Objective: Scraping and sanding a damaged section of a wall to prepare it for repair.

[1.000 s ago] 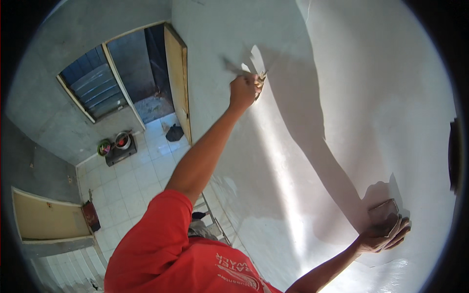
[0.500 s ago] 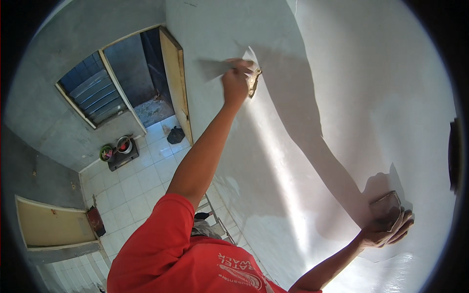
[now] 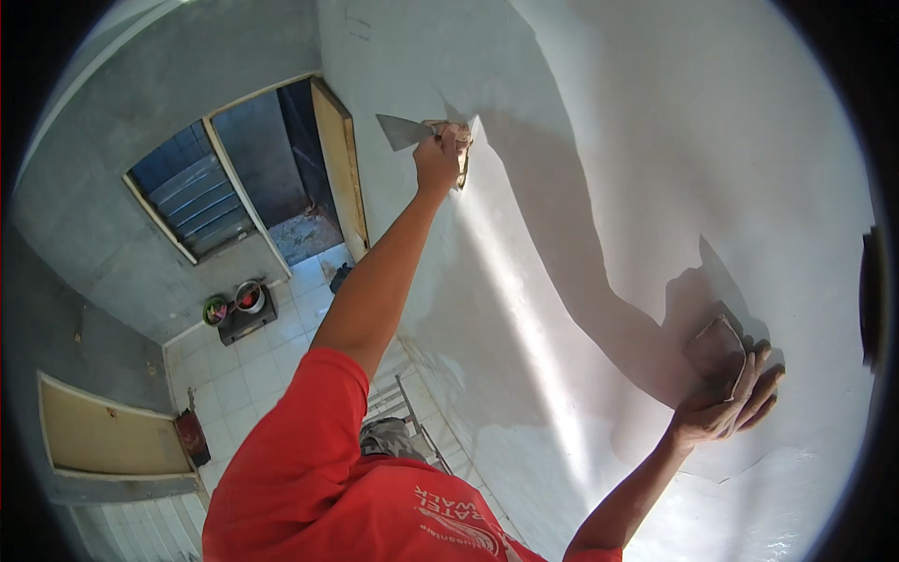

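Observation:
My left hand [image 3: 436, 164], raised high on my left arm, is closed round the handle of a scraper with a grey triangular blade [image 3: 401, 129] pointing left. It is at a rough, pale yellow gap [image 3: 462, 167] in the pale plastered wall [image 3: 506, 309]; whether its fingers touch the edge cannot be told. At the lower right, my right hand [image 3: 726, 407] holds a thin, squarish, greyish plate [image 3: 714, 342] up by the wall, its fingers curled along the side and casting shadows.
Below at left are white floor tiles [image 3: 229, 389], a metal ladder [image 3: 431, 450], pots [image 3: 250, 297] on a dark base and a black bag [image 3: 341, 278]. A wooden door [image 3: 332, 159] stands open beside a louvred window [image 3: 187, 197]; another door [image 3: 108, 421] is at lower left.
My left hand has shifted slightly down and left, and the scraper's blade now shows clearly pointing left. My right hand and the plate have moved up and slightly left along the wall.

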### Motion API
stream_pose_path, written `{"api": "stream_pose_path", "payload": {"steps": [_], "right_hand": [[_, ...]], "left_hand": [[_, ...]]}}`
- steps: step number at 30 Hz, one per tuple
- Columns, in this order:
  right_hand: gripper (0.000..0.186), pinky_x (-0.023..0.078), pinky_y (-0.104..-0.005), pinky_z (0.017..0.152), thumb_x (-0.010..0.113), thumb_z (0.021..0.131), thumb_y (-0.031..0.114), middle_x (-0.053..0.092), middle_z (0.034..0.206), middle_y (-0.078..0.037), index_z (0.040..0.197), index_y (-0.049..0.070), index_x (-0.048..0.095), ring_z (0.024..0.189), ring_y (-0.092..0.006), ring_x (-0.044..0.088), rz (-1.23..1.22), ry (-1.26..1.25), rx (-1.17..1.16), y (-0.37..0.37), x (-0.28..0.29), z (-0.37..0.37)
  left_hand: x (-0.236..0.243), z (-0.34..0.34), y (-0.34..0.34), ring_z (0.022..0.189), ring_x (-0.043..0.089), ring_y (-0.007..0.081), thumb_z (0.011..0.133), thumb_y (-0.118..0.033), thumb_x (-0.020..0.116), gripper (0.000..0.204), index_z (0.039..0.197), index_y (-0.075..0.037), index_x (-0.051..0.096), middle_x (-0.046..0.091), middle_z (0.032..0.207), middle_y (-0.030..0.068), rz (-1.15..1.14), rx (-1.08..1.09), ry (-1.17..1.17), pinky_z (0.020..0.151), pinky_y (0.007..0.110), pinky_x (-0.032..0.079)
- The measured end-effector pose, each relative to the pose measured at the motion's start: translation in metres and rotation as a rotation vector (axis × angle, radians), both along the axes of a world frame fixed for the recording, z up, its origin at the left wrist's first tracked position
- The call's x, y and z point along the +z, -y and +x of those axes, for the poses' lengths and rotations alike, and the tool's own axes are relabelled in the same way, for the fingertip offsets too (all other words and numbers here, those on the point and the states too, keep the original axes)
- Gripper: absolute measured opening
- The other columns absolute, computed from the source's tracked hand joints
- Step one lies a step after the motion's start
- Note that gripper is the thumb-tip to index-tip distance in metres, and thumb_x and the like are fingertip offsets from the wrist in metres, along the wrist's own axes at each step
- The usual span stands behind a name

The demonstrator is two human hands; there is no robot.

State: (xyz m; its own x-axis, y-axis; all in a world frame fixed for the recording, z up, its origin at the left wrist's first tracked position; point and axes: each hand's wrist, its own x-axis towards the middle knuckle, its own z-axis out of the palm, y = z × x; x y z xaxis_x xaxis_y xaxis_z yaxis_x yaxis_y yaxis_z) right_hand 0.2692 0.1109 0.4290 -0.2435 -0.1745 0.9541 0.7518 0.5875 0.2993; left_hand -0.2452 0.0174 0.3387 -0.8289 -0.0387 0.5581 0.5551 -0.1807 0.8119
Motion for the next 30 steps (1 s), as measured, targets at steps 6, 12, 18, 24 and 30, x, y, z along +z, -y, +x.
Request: {"api": "stream_pose_path", "payload": {"steps": [6,12,18,24,30], "right_hand": [[0.037,0.034,-0.0476,0.118,0.034,0.113,0.021,0.072,0.129,-0.009,0.127,0.005,0.064,0.133,-0.0362,0.06,-0.027,0.015,-0.012,0.003,-0.001,0.002],[0.03,0.036,-0.0492,0.116,0.041,0.111,0.015,0.073,0.126,-0.011,0.127,0.004,0.064,0.131,-0.0371,0.061,0.036,0.023,-0.116,0.002,0.0,0.001],[0.031,0.037,-0.0523,0.115,0.038,0.112,0.014,0.073,0.127,-0.009,0.132,0.006,0.06,0.132,-0.0386,0.059,0.066,0.058,-0.137,-0.002,0.001,0.003],[0.032,0.037,-0.0531,0.116,0.039,0.113,0.02,0.073,0.129,-0.007,0.134,0.007,0.06,0.133,-0.0382,0.059,0.057,0.063,-0.203,-0.002,-0.001,0.005],[0.036,0.035,-0.0539,0.117,0.036,0.113,0.026,0.072,0.129,-0.007,0.134,0.008,0.06,0.133,-0.0376,0.059,0.064,0.069,-0.151,-0.003,-0.001,0.004]], "left_hand": [[-0.001,-0.005,0.002,0.082,0.074,0.021,0.103,-0.022,0.057,0.028,0.098,0.005,0.064,0.073,0.087,0.0142,0.199,-0.131,0.093,0.072,0.034,0.056],[-0.001,0.002,0.002,0.082,0.074,0.0201,0.106,-0.017,0.052,0.021,0.106,0.004,0.058,0.074,0.091,0.0134,0.315,-0.187,0.044,0.074,0.031,0.057],[-0.006,0.004,0.006,0.087,0.075,0.0209,0.106,-0.017,0.052,0.024,0.106,0.005,0.061,0.075,0.094,0.0136,0.211,-0.233,0.032,0.077,0.032,0.058],[-0.016,-0.008,0.015,0.081,0.073,0.0217,0.106,-0.016,0.052,0.022,0.108,0.005,0.057,0.075,0.097,0.0144,0.135,-0.282,0.01,0.077,0.031,0.057],[-0.006,-0.007,0.023,0.07,0.071,0.018,0.104,-0.026,0.059,0.031,0.1,0.004,0.067,0.074,0.081,0.0143,-0.279,-0.112,-0.092,0.064,0.032,0.054]]}}
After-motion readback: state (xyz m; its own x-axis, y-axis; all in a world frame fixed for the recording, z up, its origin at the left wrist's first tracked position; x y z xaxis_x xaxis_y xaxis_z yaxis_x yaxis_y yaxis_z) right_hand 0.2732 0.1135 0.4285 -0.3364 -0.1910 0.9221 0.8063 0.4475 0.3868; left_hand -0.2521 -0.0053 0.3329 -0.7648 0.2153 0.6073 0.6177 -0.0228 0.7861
